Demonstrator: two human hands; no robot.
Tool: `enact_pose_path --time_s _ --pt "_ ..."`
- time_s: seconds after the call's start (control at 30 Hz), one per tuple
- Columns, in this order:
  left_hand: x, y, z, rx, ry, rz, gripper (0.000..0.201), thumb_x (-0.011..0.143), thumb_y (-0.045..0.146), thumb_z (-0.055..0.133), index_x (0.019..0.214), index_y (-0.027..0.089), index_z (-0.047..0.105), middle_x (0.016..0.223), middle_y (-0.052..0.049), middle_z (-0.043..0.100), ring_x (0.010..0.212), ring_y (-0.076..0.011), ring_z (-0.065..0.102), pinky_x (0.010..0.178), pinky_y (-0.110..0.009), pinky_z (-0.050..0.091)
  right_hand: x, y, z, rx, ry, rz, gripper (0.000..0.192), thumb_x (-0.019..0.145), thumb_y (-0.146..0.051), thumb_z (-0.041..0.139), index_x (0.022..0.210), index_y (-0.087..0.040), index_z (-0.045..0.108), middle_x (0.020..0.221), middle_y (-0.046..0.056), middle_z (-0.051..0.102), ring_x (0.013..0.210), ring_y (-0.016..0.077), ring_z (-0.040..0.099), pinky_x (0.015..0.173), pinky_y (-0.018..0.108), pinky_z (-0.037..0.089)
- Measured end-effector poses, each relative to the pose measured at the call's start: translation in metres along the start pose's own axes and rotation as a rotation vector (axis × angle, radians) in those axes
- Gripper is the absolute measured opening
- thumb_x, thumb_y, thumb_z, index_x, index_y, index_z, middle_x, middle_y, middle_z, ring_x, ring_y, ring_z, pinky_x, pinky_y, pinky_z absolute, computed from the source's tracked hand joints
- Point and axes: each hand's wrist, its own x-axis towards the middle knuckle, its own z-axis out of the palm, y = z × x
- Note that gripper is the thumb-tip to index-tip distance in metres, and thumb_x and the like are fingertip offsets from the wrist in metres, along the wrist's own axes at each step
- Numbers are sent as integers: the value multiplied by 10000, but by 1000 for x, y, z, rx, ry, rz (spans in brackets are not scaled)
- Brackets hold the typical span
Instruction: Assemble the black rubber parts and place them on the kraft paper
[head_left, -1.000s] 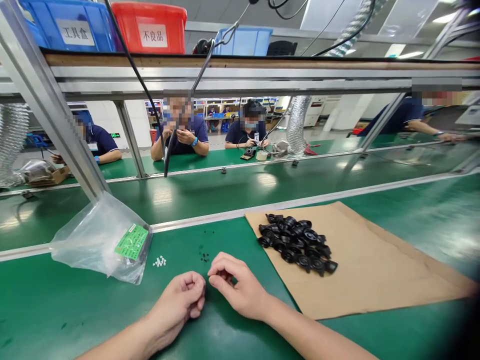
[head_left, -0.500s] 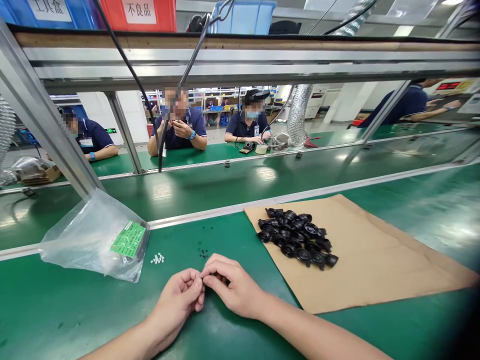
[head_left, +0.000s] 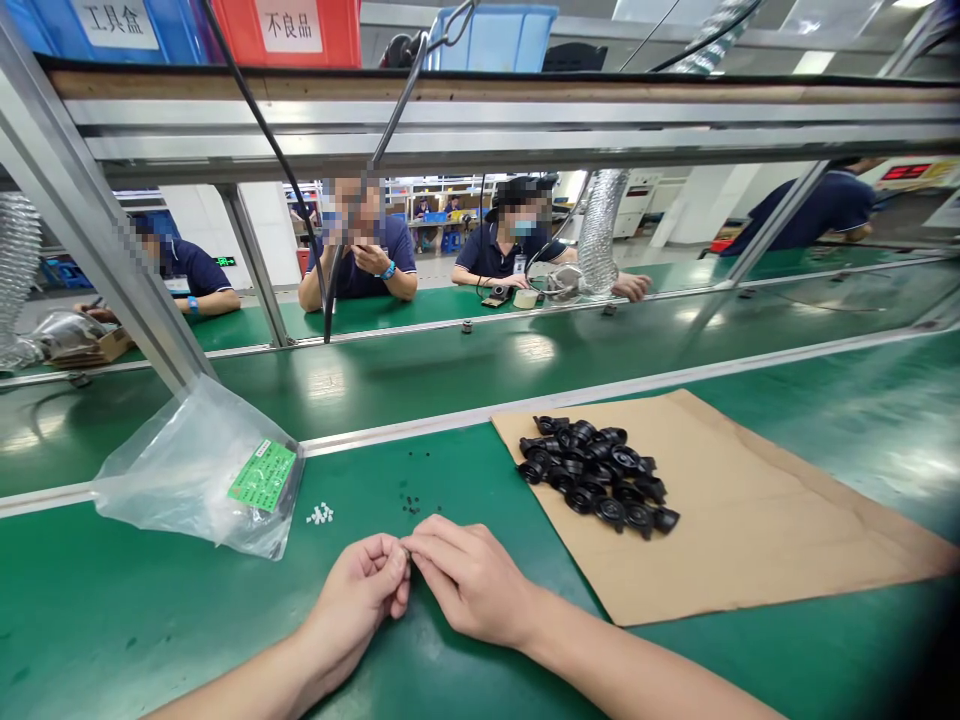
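Observation:
My left hand [head_left: 364, 590] and my right hand [head_left: 469, 580] rest on the green bench top [head_left: 112, 620], fingertips pressed together around a tiny dark part [head_left: 406, 551] that is mostly hidden. Just beyond the fingers lie a few small black bits [head_left: 409, 503] and a small cluster of white bits [head_left: 320, 514]. A pile of black round plastic parts [head_left: 596, 475] sits on a brown cardboard sheet [head_left: 757, 520] to the right of my right hand.
A clear plastic bag [head_left: 199, 465] with a green label lies at the left by a slanted metal post [head_left: 90, 225]. A metal rail [head_left: 525, 410] separates the bench from the green belt. Several people sit across at the far bench. Bins stand on the overhead shelf.
My two hands have come together; the fingertips were apart a second ago and now meet on the tiny part. The view has tilted slightly downward.

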Motion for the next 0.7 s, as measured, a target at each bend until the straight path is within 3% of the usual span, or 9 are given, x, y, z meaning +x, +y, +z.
enact_pose_path --time_s 0.27,0.37,0.5,0.7 --pt "-2 2 -3 -38 9 -35 442 775 486 890 747 152 602 582 38 535 520 -76 393 532 -222 286 -1 2 -1 18 38 -103 315 1021 -150 485 1283 -177 657 1010 103 697 782 206 652 615 301 502" --pt "-2 3 -3 -40 3 -32 420 779 463 891 753 151 611 584 35 540 519 -76 391 529 -220 286 0 2 -1 165 29 -52 320 1017 -167 512 1279 -203 690 1040 97 698 801 194 665 653 294 530" --pt "0 4 -2 -71 -3 -27 436 745 464 912 728 158 602 569 42 521 512 -75 379 522 -218 286 2 3 2 365 116 57 287 1021 -184 537 1227 -198 737 937 77 697 784 180 662 687 288 545" --pt "1 4 -6 -49 -17 -33 421 768 466 889 732 153 609 585 33 547 505 -70 405 511 -214 300 6 6 -2 201 96 -61 280 996 -154 540 1181 -191 746 924 87 729 733 181 672 611 271 510"
